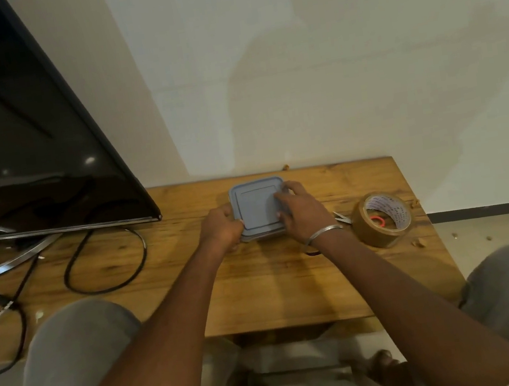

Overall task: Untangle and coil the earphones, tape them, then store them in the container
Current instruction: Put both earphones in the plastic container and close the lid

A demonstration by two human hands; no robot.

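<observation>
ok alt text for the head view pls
Both hands, left and right, press on the lid of a blue-grey container on a wooden table. A roll of brown tape sits to its right, a black screen at left.

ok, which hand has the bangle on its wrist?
The right hand, resting on the container lid, wears a thin metal bangle. The left hand, at the lid's left edge, has a bare wrist.

Dark TV [15, 129] and black cable [106, 268] on wooden table [278, 291]
</observation>
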